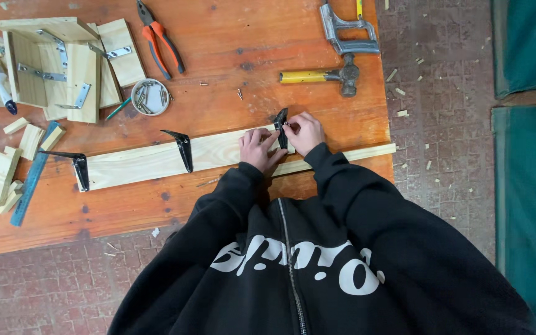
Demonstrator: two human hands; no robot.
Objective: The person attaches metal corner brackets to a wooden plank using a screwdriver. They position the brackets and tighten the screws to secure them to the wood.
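Both of your hands met at the third black bracket [281, 128], standing crosswise on the pine board's [156, 159] right end: left hand [257, 149] spread flat beside it, right hand [306, 131] nearer, fingertips pinched on its top.

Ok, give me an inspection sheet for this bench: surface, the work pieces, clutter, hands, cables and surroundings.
Surface: orange wooden table, scuffed, loose screws scattered.
Job's things: pale plank lying flat; black bracket at its right end, two more black brackets further left.
Clutter: hammer, pliers, clamp, dish of screws, wood offcuts, steel ruler.
Hands: left hand on the plank; right hand at the bracket.
Cables: nothing seen.
Surroundings: brick floor with wood chips.
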